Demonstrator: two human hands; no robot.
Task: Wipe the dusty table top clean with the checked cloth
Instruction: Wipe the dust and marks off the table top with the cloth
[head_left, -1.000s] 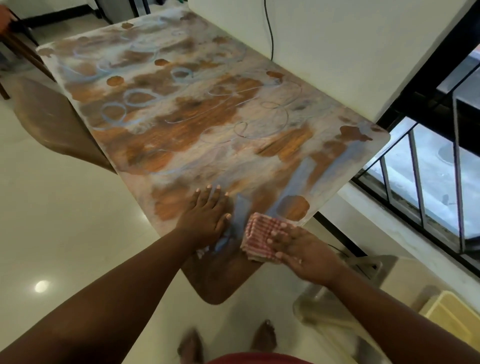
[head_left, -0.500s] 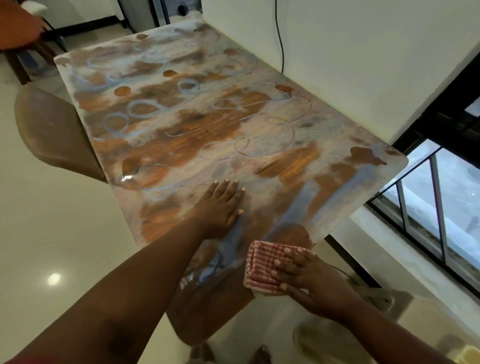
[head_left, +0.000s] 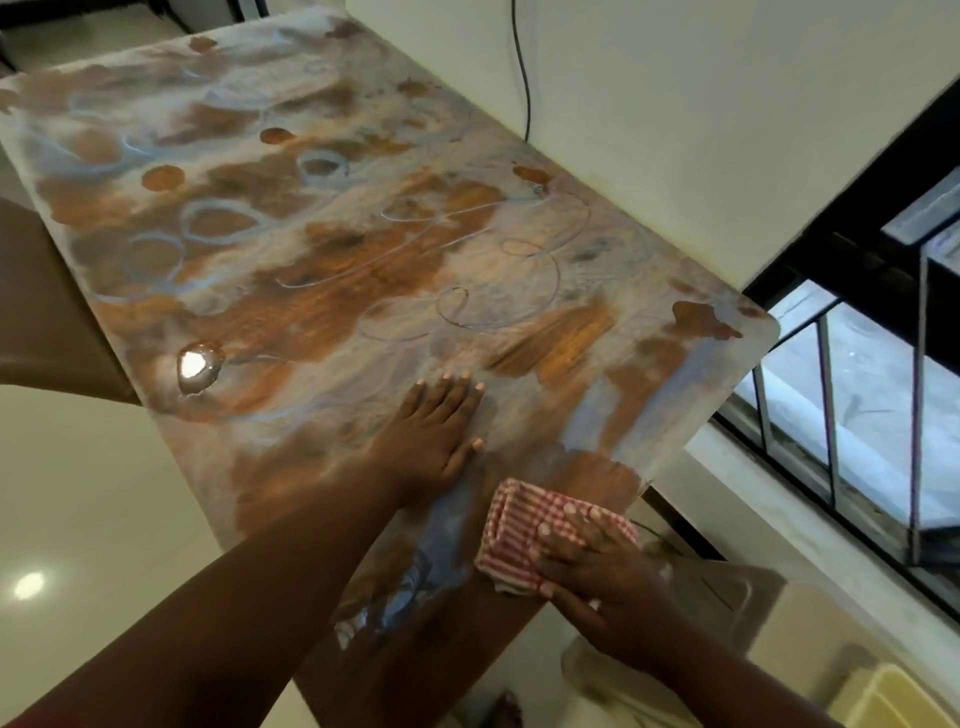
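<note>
The long wooden table top (head_left: 322, 291) is coated in pale dust with rings, swirls and bare brown patches. A folded red-and-white checked cloth (head_left: 519, 535) lies on the table's near right corner. My right hand (head_left: 597, 566) presses down on the cloth, fingers spread over it. My left hand (head_left: 431, 441) rests flat on the dusty surface just left of and beyond the cloth, fingers together, holding nothing. A dark wiped streak with heaped dust runs between the two hands toward the near edge.
A white wall (head_left: 675, 130) with a black cable (head_left: 522, 67) borders the table's right side. A barred window (head_left: 857, 415) is at the right. A brown chair (head_left: 47, 312) stands at the left. A yellow bin (head_left: 883, 696) sits at the bottom right.
My right hand and the cloth have slid a little toward the near edge and back onto the corner. The left hand stays flat on the table. The camera has shifted.
</note>
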